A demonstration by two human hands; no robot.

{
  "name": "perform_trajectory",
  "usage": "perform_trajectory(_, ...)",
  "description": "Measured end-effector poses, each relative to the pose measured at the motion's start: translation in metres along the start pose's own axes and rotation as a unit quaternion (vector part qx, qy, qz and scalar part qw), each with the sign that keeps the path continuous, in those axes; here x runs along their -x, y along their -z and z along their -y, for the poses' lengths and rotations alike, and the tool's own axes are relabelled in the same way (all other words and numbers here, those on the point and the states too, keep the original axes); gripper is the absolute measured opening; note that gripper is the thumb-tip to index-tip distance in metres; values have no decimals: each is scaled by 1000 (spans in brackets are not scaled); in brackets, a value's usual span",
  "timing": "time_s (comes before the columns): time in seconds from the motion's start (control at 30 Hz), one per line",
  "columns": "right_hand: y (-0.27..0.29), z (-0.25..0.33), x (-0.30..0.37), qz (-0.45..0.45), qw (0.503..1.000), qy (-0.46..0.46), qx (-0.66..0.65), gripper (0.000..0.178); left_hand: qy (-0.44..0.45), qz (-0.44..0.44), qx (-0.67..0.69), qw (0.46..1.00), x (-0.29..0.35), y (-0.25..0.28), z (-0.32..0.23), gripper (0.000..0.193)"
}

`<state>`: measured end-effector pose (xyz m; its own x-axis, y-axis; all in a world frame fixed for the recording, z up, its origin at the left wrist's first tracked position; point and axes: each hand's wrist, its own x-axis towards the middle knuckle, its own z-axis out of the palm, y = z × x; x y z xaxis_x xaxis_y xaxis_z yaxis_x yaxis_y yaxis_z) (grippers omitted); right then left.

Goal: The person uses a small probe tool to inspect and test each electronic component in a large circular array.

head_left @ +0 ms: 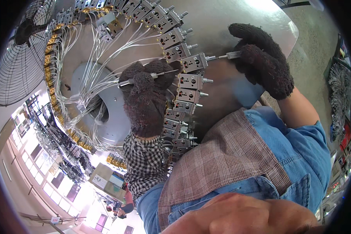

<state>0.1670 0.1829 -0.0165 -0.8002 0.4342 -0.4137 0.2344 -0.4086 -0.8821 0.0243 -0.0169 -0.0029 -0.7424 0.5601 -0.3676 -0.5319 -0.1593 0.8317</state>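
Note:
Both my hands wear dark, fuzzy gloves. My left hand point(145, 99) is closed round a slim screwdriver-like tool point(160, 74), its thin shaft pointing right toward the ring of units. Its fingers lie by the inner side of a small metal box-shaped unit point(194, 62) with a threaded stem. At the right, my right hand point(266, 58) grips a second thin-shafted tool point(233, 55). That tool's tip is at or very near the unit's stem; contact is hard to tell. Similar metal units point(190, 81) stand side by side along the round table's ring.
White wires point(105, 64) run from the units to a central hole point(99, 109) in a grey disc. A loose metal unit point(108, 27) lies among the wires. A large fan point(23, 50) stands at the left. Boxes point(107, 180) and another person point(127, 206) are beyond the table.

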Motion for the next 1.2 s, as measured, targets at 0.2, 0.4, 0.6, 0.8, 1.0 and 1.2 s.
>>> perform_trajectory(0.2,-6,-1,-3,11,1000,-14,-8,38,12,-23,18,1000,0,-4,3,29)
perform_trajectory(0.4,0,-10,-13,69,989,131,-8,33,13,32,38,999,-2,4,3,30)
perform_trajectory(0.6,2,-3,-9,53,992,83,83,31,15,7,46,999,0,-10,2,29)
perform_trajectory(0.8,7,-1,-12,105,990,95,-4,32,-10,5,26,1000,-2,-2,8,30)
perform_trajectory(1.0,3,-7,-17,78,991,105,-38,30,-9,11,12,1000,-1,-2,10,35)
perform_trajectory(1.2,3,6,-14,42,986,53,152,29,-22,20,-12,999,-1,-3,7,32)
